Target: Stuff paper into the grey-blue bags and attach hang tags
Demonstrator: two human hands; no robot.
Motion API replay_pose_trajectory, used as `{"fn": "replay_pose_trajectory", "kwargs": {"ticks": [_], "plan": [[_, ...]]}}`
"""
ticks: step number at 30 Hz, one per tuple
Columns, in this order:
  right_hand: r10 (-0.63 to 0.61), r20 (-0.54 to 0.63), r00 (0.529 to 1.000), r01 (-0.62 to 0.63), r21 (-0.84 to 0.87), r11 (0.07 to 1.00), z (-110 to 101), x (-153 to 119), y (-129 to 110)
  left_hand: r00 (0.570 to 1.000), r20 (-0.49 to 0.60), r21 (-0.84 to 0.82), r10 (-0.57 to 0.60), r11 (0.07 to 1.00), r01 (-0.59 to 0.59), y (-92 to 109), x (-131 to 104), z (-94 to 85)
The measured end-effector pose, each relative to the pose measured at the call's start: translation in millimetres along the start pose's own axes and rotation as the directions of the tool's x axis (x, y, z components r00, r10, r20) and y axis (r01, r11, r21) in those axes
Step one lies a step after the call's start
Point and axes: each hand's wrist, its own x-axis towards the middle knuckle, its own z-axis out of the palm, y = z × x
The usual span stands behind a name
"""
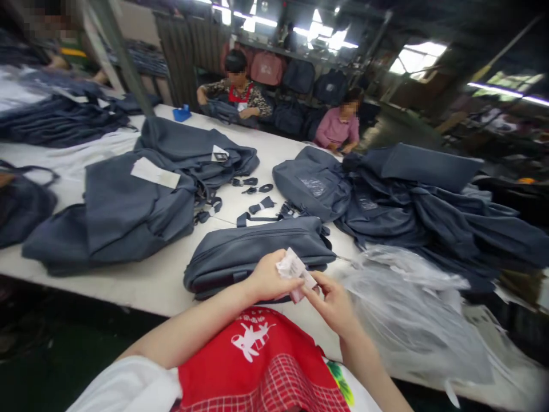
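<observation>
My left hand [272, 279] is closed around a small bundle of white printed labels [291, 266], held above the front edge of the table. My right hand [329, 297] pinches the lower right corner of the same labels between thumb and fingers. Just beyond both hands a dark blue bag [261, 243] lies on the white table [146, 292], its zipper side up and its handle toward the far side. Behind that bag are several small rolled straps [261, 205] with light bands.
Blue bags [124, 200] with a white paper tag lie at the left. More blue bags [317, 183] are heaped at the right, beside clear plastic bags [412, 309]. Two people sit across the table, near a small blue box [182, 113].
</observation>
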Motion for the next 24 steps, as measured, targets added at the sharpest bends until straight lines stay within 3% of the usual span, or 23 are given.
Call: {"fn": "replay_pose_trajectory", "kwargs": {"ticks": [4,7,11,13,15,17,19,21,24], "plan": [[-0.159,-0.131,0.979,0.121,-0.260,0.958,4,4,-1,0.974,-0.181,0.217,0.133,0.972,-0.092,0,-12,-9.4],[-0.196,-0.226,0.954,0.080,-0.439,0.895,10,10,-7,0.923,-0.239,0.432,0.303,0.884,-0.179,-1,-22,-22.9],[-0.145,-0.220,0.965,0.012,-0.513,0.858,26,22,-20,0.842,-0.207,0.773,0.498,0.611,-0.171,1,-38,-37.3],[-0.123,-0.220,0.968,-0.008,-0.515,0.857,35,30,-27,0.784,-0.173,0.863,0.596,0.476,-0.172,2,-45,-41.0],[-0.119,-0.241,0.963,-0.025,-0.520,0.854,43,37,-35,0.747,-0.140,0.897,0.650,0.403,-0.183,1,-50,-43.6],[-0.116,-0.208,0.971,0.001,-0.485,0.874,49,42,-43,0.768,-0.118,0.901,0.629,0.393,-0.183,-1,-52,-45.9],[-0.115,-0.088,0.989,0.074,-0.380,0.922,56,45,-52,0.836,-0.106,0.887,0.538,0.431,-0.165,-4,-54,-48.4],[-0.130,0.023,0.991,0.132,-0.269,0.954,65,46,-59,0.906,-0.103,0.845,0.411,0.517,-0.139,-8,-55,-51.3],[-0.168,0.041,0.985,0.173,-0.215,0.961,78,47,-63,0.955,-0.130,0.719,0.266,0.688,-0.094,-10,-58,-56.8]]}}
